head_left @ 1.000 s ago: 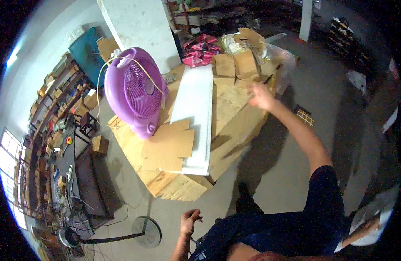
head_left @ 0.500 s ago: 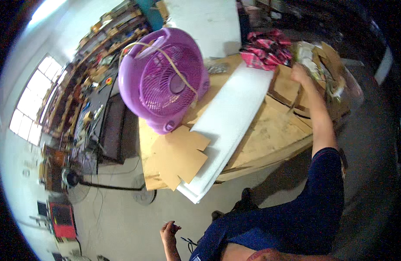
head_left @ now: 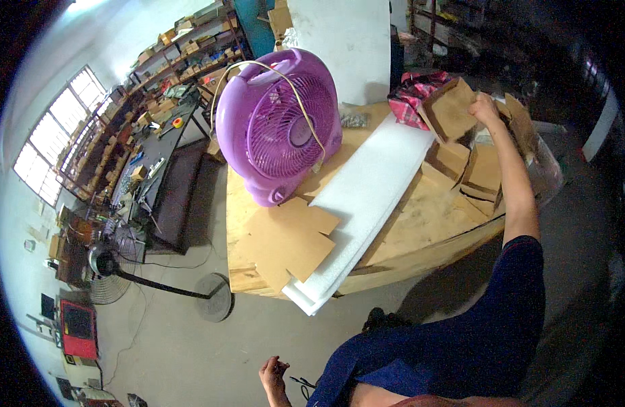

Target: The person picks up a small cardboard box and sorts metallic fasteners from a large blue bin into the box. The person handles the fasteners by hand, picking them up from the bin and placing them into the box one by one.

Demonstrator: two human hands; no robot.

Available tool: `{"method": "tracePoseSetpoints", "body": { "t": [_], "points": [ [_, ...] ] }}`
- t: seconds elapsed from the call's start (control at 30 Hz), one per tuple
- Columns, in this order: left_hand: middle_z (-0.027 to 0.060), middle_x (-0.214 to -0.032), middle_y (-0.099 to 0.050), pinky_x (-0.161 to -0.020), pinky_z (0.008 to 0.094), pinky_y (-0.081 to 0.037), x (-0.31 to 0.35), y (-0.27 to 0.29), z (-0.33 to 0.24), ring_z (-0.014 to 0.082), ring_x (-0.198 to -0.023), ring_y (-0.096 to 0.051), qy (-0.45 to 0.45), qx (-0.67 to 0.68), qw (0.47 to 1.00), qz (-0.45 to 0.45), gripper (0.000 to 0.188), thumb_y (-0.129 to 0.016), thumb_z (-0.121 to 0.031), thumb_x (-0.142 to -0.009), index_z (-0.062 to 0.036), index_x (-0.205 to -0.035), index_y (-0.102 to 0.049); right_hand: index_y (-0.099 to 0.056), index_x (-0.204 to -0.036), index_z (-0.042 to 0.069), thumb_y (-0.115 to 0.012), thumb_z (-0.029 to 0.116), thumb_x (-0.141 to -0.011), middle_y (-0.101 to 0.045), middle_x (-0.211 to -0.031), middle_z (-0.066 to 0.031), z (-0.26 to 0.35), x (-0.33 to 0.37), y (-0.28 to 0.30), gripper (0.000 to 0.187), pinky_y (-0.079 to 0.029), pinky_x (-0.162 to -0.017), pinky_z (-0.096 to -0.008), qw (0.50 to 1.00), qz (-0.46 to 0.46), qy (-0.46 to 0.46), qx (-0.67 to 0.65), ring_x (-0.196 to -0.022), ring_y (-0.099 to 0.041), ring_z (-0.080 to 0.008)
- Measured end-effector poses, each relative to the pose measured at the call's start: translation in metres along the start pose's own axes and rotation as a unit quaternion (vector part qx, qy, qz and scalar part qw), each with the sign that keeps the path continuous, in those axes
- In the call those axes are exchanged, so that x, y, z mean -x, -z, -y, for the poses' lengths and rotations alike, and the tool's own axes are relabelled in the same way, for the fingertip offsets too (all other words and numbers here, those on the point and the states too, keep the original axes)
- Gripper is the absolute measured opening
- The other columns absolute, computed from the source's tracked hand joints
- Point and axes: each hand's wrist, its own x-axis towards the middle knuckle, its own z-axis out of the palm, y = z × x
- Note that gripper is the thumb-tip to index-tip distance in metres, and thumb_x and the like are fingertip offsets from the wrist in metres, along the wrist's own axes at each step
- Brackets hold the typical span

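Note:
Out at the far right of the table, my right hand grips the edge of a brown cardboard piece, which is tilted up beside a crumpled red plaid cloth. Folded cardboard boxes lie just below it. My left hand hangs low, away from the table, its fingers curled; what they hold, if anything, is too small to make out. A long white foam sheet runs across the table, with a flat cut cardboard sheet next to its near end.
A purple fan with a pale cord stands on the wooden table. A pedestal fan stands on the floor at left. Behind it are a cluttered workbench and shelves. Plastic and cardboard scraps lie at the table's far right.
My right hand has raised the cardboard piece and tilted it toward the plaid cloth, uncovering the folded boxes beneath. The view has shifted slightly; my left hand stays low.

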Motion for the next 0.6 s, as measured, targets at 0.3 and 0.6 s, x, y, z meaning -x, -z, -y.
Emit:
{"method": "tracePoseSetpoints", "body": {
  "t": [0.3, 0.6],
  "points": [
    [0.0081, -0.071, -0.058, -0.062, 0.0317, -0.049, 0.023, 0.038, -0.014, 0.0161, -0.062, -0.055, -0.05, 0.035, 0.998, 0.02, 0.021, -0.065, -0.018, -0.078, 0.0021, -0.077, -0.059, -0.059, -0.107, -0.002, -0.057, 0.002, -0.077, -0.061, -0.111, -0.0123, 0.156, 0.081, 0.06, 0.031, -0.043, -0.088, -0.0299, 0.893, 0.038, 0.332, -0.301, -0.1, -0.057, -0.0193],
    [0.0084, -0.072, -0.06, -0.066, 0.03, -0.05, 0.119, 0.141, -0.018, 0.018, -0.068, -0.061, -0.135, 0.234, 0.961, -0.059, 0.025, -0.06, -0.019, -0.084, 0.0051, -0.092, -0.061, -0.055, -0.099, -0.001, -0.056, 0.001, -0.059, -0.053, -0.116, -0.0233, 0.477, 0.341, 0.098, 0.041, -0.041, -0.089, -0.0404, 0.498, 0.037, 0.806, -0.318, -0.099, -0.054, -0.0396]
  ]
}}
